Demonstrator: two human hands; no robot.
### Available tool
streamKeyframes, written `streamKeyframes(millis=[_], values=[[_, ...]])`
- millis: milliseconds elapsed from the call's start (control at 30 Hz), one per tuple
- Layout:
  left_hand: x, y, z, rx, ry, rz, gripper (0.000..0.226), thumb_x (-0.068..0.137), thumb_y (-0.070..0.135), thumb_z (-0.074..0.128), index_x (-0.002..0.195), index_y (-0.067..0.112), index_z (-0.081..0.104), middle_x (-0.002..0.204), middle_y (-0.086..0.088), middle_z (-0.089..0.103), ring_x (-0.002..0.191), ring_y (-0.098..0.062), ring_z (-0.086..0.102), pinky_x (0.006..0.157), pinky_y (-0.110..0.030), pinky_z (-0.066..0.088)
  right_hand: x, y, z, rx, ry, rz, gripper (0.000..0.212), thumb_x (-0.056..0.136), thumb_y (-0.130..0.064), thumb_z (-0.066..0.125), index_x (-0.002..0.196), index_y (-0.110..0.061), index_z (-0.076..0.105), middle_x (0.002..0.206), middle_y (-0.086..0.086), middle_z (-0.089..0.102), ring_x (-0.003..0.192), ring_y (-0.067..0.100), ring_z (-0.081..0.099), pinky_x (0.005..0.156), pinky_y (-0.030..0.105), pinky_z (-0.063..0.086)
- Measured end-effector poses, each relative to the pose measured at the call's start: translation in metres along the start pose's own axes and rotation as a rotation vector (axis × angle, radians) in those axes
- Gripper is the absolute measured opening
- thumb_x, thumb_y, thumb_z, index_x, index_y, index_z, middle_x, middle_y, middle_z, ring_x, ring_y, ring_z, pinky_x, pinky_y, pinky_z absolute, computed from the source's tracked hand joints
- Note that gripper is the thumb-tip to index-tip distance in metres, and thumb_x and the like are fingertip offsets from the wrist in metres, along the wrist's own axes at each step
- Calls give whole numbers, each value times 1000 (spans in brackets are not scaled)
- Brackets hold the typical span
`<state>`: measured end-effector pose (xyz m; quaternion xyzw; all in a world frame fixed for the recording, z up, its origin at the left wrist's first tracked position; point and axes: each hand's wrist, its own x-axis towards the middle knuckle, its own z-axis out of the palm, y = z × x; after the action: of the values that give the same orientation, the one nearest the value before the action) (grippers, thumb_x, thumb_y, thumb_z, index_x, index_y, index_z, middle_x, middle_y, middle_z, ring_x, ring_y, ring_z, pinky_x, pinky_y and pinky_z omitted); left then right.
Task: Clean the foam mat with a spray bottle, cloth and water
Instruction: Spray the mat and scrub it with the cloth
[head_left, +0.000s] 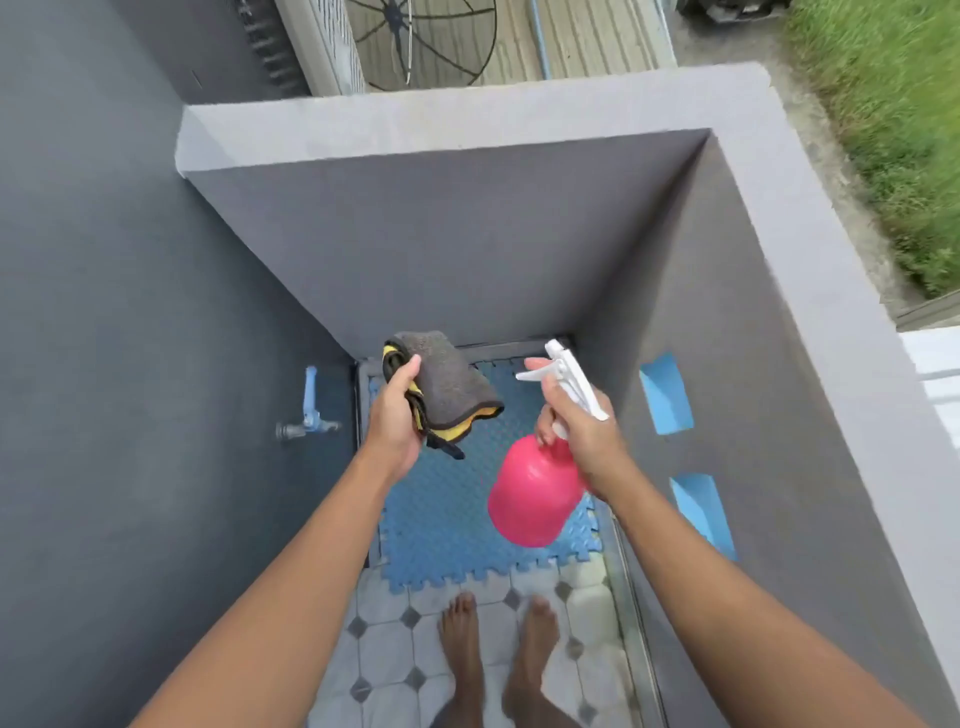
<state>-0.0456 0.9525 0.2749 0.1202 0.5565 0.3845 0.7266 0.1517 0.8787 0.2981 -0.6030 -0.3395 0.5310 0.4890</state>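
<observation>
A blue interlocking foam mat (447, 509) lies on the floor in the corner below me, partly hidden by what I hold. My left hand (395, 415) grips a folded grey and yellow cloth (447, 389), held up above the mat's left side. My right hand (579, 431) is closed around the neck of a pink spray bottle (532, 491) with a white trigger head (563, 376). The nozzle points left, and one finger rests near the trigger. Both hands are raised well above the mat.
Grey walls enclose the corner on the left, back and right. A blue tap (311, 408) sticks out of the left wall. Two blue openings (667, 395) pierce the right wall. My bare feet (493, 654) stand on grey and white tiles (384, 649) just before the mat.
</observation>
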Motion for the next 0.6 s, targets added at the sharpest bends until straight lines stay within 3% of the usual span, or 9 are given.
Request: streamKeyframes(millis=[67, 100, 233, 300, 367, 467, 533, 600], values=[[5, -34, -29, 57, 32, -45, 26, 104, 31, 53, 112, 14, 71, 105, -4, 79, 104, -24, 73, 84, -40, 59, -25, 52, -4, -108, -64, 64, 28, 104, -32, 54, 125, -18, 66, 77, -5, 72, 47, 17, 46, 56, 29, 40], [9, -52, -43, 86, 51, -66, 26, 104, 32, 52, 110, 15, 72, 101, -2, 80, 104, -24, 73, 87, -41, 58, -36, 79, -9, -130, -73, 105, 27, 105, -30, 54, 126, -18, 66, 80, -9, 73, 49, 18, 48, 58, 29, 42], [52, -132, -106, 129, 139, -90, 23, 104, 30, 54, 107, 16, 72, 97, -1, 79, 106, -25, 71, 100, -44, 54, -61, 192, -35, -197, -96, 200, 24, 103, -30, 53, 118, -18, 68, 56, 1, 54, 57, 19, 47, 67, 33, 43], [81, -175, -135, 158, 187, -73, 21, 104, 28, 55, 102, 16, 71, 91, 0, 79, 100, -24, 72, 98, -43, 55, -62, 254, -44, -205, -78, 233, 25, 103, -27, 53, 119, -14, 67, 56, 1, 52, 57, 18, 47, 66, 31, 43], [118, -218, -166, 192, 218, -49, 20, 104, 27, 54, 100, 16, 70, 83, 3, 79, 94, -22, 72, 95, -41, 56, -57, 313, -48, -231, -61, 255, 28, 100, -36, 55, 121, -22, 66, 65, -2, 59, 55, 15, 47, 62, 30, 44], [181, -286, -221, 280, 263, -9, 21, 101, 29, 56, 106, 14, 70, 105, -6, 78, 108, -29, 71, 98, -48, 56, -51, 404, -44, -367, -111, 321, 24, 100, -53, 54, 113, -37, 66, 74, -1, 59, 54, 11, 48, 61, 27, 44], [218, -324, -259, 358, 305, 25, 34, 97, 33, 60, 119, 8, 67, 120, -14, 73, 107, -30, 71, 99, -51, 55, -45, 454, -38, -466, -181, 348, 36, 99, -56, 51, 116, -31, 70, 70, -12, 56, 56, 5, 47, 71, 27, 44], [244, -353, -286, 403, 332, 49, 47, 92, 37, 61, 126, 5, 63, 123, -16, 71, 97, -27, 71, 96, -50, 55, -36, 496, -35, -520, -228, 411, 53, 97, -61, 51, 112, -15, 71, 69, -7, 58, 57, 10, 49, 72, 31, 47]])
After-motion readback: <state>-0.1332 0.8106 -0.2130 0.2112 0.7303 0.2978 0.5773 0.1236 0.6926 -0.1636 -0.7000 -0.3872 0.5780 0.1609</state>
